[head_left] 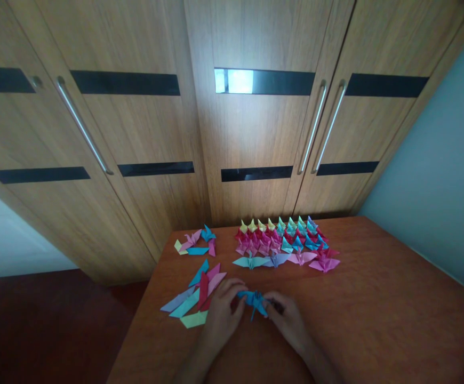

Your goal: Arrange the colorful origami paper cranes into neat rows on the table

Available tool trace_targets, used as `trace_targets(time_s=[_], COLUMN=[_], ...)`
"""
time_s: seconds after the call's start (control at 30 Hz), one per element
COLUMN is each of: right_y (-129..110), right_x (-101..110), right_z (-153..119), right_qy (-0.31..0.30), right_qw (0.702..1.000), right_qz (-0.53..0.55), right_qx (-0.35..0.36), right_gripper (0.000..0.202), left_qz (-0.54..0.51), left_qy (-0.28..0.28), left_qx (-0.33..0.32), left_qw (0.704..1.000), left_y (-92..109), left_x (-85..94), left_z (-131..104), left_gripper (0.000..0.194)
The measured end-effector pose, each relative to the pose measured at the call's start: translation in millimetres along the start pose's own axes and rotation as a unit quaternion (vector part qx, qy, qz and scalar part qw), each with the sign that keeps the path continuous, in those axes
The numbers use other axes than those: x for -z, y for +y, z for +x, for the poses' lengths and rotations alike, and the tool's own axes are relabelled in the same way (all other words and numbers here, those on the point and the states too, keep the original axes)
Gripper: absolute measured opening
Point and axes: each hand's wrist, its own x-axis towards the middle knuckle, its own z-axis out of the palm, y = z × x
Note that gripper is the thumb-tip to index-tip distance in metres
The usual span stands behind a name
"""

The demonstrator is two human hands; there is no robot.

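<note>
Two forearms coming in over the near edge of the table (376,320), left hand (222,314) and right hand (288,320) meeting around a small blue paper crane (254,301). Fingers (236,285) of both hands pinched shut on the crane, one hand on each side, held low over the wood a bit left of the table's middle. Just left of the left hand, a loose fan of flat folded paper pieces (196,298) in blue, red, pink, lilac and pale green. Toward the far edge, neat rows of finished cranes (284,242) in yellow, green, pink, red and blue. Near the far-left corner, a small jumbled pile of cranes (198,242). Behind the table, wooden wardrobe doors (136,133) with long metal handles.
</note>
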Motion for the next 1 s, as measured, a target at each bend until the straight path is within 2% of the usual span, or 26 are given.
trace_targets(time_s=[0.2,0.37,0.6,0.73,0.87,1.0], right_y=[-2.2,-4.1,-6.8,-6.0,-1.3,4.4], right_x=[2.3,2.0,1.1,4.6,7.1,6.5], right_z=[-1.0,-1.5,-1.1,-1.6,-4.1,-5.0], right_qy=[0.008,0.002,-0.025,-0.045,-0.058,-0.051], right_qw=[1.000,1.000,1.000,0.991,0.950,0.909], right_qz=[-0.016,-0.020,-0.001,0.120,0.296,0.399], right_qx=[0.019,0.014,0.002,-0.028,-0.082,-0.107], right_gripper=[0.026,0.024,0.019,0.023,0.027,0.031], left_qz=[-0.063,-0.069,-0.092,-0.179,-0.334,-0.411], left_qy=[-0.097,-0.167,-0.161,-0.150,-0.164,-0.164], left_qx=[0.068,0.070,0.096,0.128,0.169,0.190], left_qw=[0.991,0.981,0.978,0.964,0.913,0.876], left_y=[1.6,4.8,3.6,3.6,8.2,8.8], left_x=[1.9,2.5,-3.2,-2.4,0.3,-1.1], left_z=[-0.5,-2.0,-4.0,-2.4,-2.7,-6.3], left_gripper=[0.017,0.020,0.018,0.019,0.028,0.031])
